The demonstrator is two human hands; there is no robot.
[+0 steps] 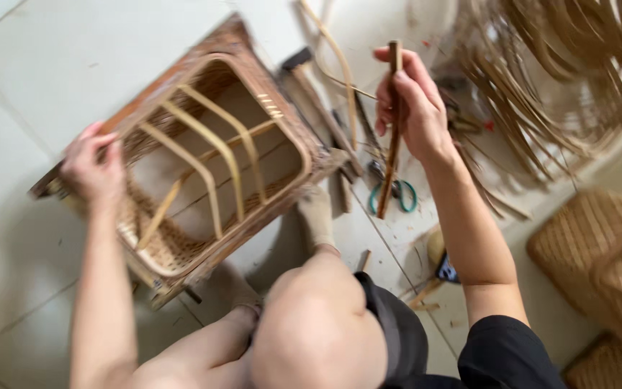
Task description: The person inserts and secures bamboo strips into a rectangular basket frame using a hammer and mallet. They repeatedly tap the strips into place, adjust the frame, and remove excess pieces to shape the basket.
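Observation:
A rectangular woven rattan basket [293, 137] lies tilted on the tiled floor, its open side toward me and bent cane ribs [210, 166] across the opening. My left hand [95, 169] grips its left rim. My right hand [408, 104] is raised to the right of the basket and holds a thin brown cane stick [391, 162] upright. My socked foot [317, 216] rests against the basket's lower right corner.
Green-handled scissors [397, 193] lie on the floor below the stick. A heap of loose cane strips [541, 94] spreads at the upper right. Woven baskets [599, 252] stand at the right edge. A hammer-like tool [304, 68] lies behind the basket.

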